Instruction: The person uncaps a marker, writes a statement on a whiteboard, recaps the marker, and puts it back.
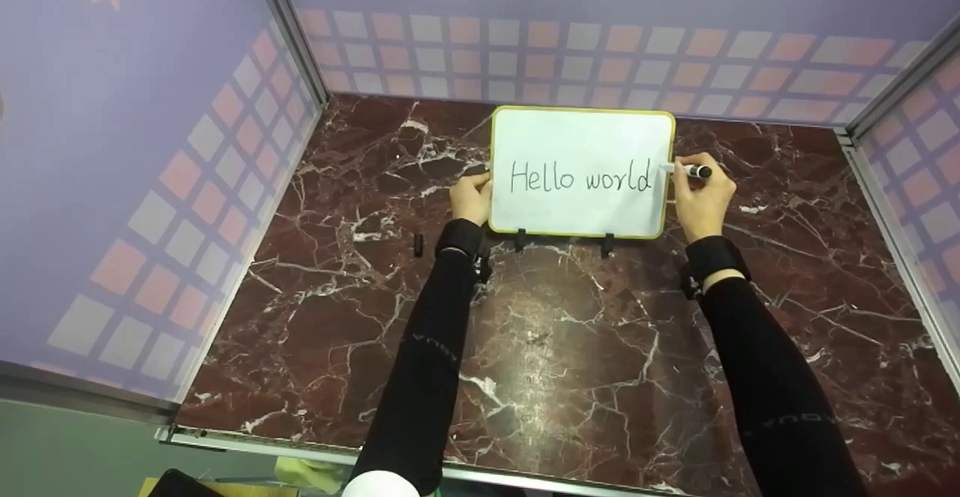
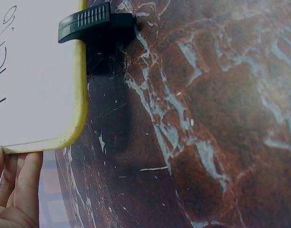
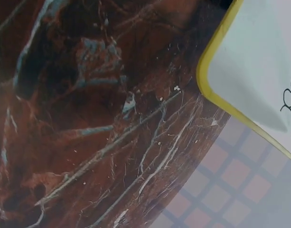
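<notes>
A small whiteboard [image 1: 577, 140] with a yellow frame stands tilted back, bearing the handwritten words "Hello world" in black. At its left edge my left hand [image 1: 470, 198] holds the frame; in the left wrist view the fingers [image 2: 27, 183] lie against the yellow edge. My right hand [image 1: 703, 193] pinches a white marker [image 1: 686, 170] with a black end, its tip close to the board's surface just after the "d". The right wrist view shows the board's corner [image 3: 207, 80] and part of the writing, while the right hand is out of that view.
Black stand clips [image 1: 607, 245] support the board's lower edge. A black marker cap [image 1: 418, 245] stands on the dark red marble-patterned table [image 1: 337, 347], left of the left wrist. Purple panels with pink and white squares [image 1: 585, 35] enclose the table at the back and sides.
</notes>
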A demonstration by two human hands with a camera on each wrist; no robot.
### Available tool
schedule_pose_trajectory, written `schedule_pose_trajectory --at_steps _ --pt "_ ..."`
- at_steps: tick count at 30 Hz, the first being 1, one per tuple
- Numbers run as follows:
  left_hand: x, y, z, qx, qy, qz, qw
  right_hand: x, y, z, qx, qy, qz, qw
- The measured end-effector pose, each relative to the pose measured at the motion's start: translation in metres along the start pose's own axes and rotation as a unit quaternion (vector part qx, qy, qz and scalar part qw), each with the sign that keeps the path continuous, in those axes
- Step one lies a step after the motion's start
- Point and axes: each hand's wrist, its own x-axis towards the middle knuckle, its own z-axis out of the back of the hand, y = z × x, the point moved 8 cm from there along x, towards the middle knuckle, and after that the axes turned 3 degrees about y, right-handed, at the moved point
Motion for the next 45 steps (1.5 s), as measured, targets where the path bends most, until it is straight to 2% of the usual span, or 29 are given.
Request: schedule_pose_trajectory --at_steps 6,15,23,37,45 --pt "0.0 -0.003 -0.001 -0.002 0.0 -0.008 1.0 0.005 -0.001 0.0 -0.022 0.015 0.004 0.9996" --pt "0.001 0.0 0.001 -0.008 0.01 0.011 0.9999 0.001 0.0 -0.006 -0.027 0.066 -0.01 0.9974" --pt "0.002 0.004 0.001 -0.001 0.01 0.019 0.9998 -0.003 0.0 0.002 -0.02 0.034 0.006 0.9992" --pt "0.002 -0.002 -0.001 0.001 0.001 -0.005 1.0 -0.006 -0.002 0.0 -0.033 0.039 0.002 0.9987" --pt "0.001 -0.001 0.0 -0.002 0.01 0.0 0.9999 -0.009 -0.002 0.009 -0.002 -0.009 0.003 1.0"
